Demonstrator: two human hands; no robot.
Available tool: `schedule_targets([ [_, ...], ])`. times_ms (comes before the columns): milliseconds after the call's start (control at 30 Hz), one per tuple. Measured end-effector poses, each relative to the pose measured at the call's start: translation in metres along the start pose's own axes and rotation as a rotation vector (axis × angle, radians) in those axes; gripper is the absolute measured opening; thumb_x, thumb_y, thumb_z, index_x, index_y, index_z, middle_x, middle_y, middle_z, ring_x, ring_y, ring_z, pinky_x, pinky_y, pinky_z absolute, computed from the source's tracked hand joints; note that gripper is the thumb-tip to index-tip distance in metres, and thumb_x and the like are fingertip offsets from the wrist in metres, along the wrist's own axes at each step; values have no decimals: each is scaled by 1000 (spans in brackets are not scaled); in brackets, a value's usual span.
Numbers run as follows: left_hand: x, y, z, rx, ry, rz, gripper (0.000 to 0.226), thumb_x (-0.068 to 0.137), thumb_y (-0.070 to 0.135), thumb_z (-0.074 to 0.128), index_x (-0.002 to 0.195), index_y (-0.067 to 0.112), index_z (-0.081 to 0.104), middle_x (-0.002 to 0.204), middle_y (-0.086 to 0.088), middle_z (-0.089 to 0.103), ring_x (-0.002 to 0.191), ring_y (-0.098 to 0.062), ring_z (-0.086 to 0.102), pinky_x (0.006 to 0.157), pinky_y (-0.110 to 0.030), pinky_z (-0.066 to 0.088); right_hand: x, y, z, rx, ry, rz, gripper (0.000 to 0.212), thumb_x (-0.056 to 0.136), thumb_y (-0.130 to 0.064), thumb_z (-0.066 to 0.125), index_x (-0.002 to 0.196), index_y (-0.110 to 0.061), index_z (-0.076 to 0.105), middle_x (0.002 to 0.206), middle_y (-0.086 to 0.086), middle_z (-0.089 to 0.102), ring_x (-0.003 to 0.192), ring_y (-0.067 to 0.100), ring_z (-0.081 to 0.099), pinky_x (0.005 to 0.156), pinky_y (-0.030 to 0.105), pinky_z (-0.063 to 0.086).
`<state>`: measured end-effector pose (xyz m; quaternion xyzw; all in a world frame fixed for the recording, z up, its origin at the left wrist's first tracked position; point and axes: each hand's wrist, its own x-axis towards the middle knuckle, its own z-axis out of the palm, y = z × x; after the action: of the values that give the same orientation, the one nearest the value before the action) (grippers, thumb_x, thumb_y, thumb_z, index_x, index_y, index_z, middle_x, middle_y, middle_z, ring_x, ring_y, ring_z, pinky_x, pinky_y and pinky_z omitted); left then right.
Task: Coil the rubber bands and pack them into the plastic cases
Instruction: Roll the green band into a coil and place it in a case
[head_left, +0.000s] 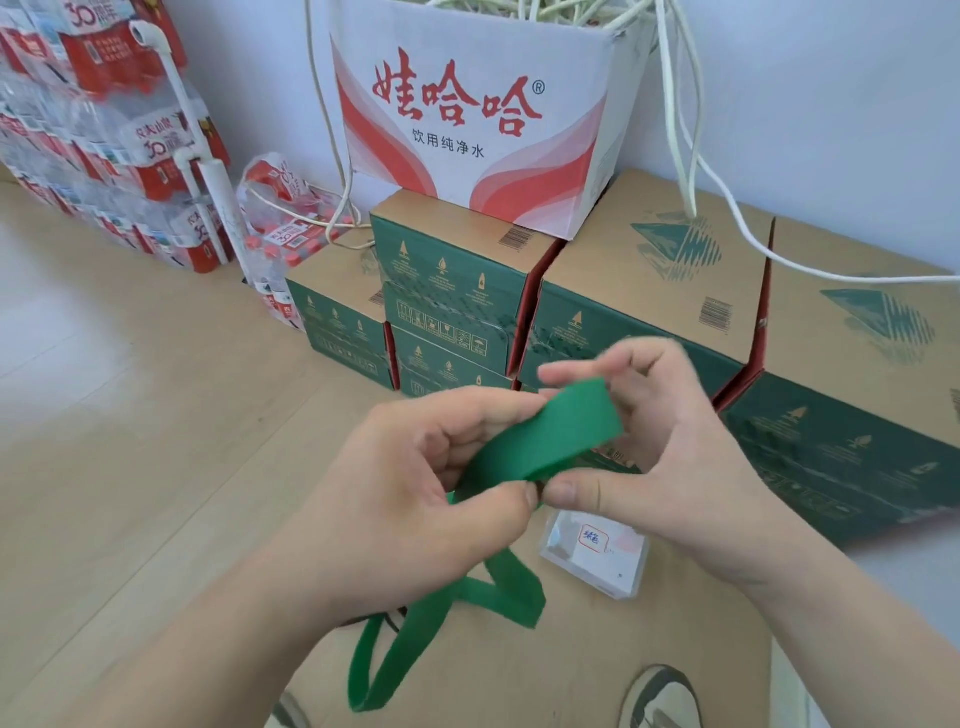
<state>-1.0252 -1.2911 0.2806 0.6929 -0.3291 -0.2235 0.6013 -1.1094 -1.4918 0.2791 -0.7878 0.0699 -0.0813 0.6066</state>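
Green-and-brown cartons (649, 291) are stacked along the far wall. A white carton (467, 119) with red lettering stands on them, and wrapped bottle packs (104, 145) are piled at far left. In the near centre is a cardboard worktop (571, 660). Above it a wide green rubber band (561, 436) is held in the air, its free loop hanging near-left. The left hand (415, 493) pinches the band between thumb and curled fingers. The right hand (675, 467) curls round the band's upper turn, its thumb meeting the left thumb. A clear plastic case (597, 564) lies on the worktop just below the right hand.
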Motion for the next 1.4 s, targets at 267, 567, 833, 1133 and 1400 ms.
schedule_targets([
  [267,-2,1,1,-56,-16,-21,78,88,-8,69,146,36,40,104,0,78,91,-16,74,74,-22,55,-5,0,9,23,-49,-42,37,71,-6,88,98,-16,65,103,11,76,100,31,71,95,55,55],
  [567,-3,-18,11,178,6,-35,88,77,27,85,149,46,37,115,16,59,106,-16,66,86,-39,61,-5,-6,13,-14,137,-82,11,77,-18,82,86,-24,77,85,4,78,81,29,74,77,47,62],
  [833,4,-60,35,383,-49,-252,25,75,24,65,98,35,63,86,8,70,79,-10,69,74,-40,58,-10,-9,3,28,297,-48,12,84,-8,78,89,-16,70,89,5,77,83,26,73,72,39,64],
  [1133,13,-13,-19,107,206,-82,41,77,0,84,106,23,65,88,0,73,84,-26,70,80,-48,59,-12,19,-47,-151,133,183,28,94,-16,69,111,-31,52,91,4,68,93,37,63,88,57,56],
  [1400,3,8,-8,-37,292,127,43,70,13,87,109,12,68,104,0,80,99,-19,77,93,-36,60,0,17,-12,227,-264,197,61,78,-9,80,132,-15,53,115,19,72,107,39,68,91,42,58],
])
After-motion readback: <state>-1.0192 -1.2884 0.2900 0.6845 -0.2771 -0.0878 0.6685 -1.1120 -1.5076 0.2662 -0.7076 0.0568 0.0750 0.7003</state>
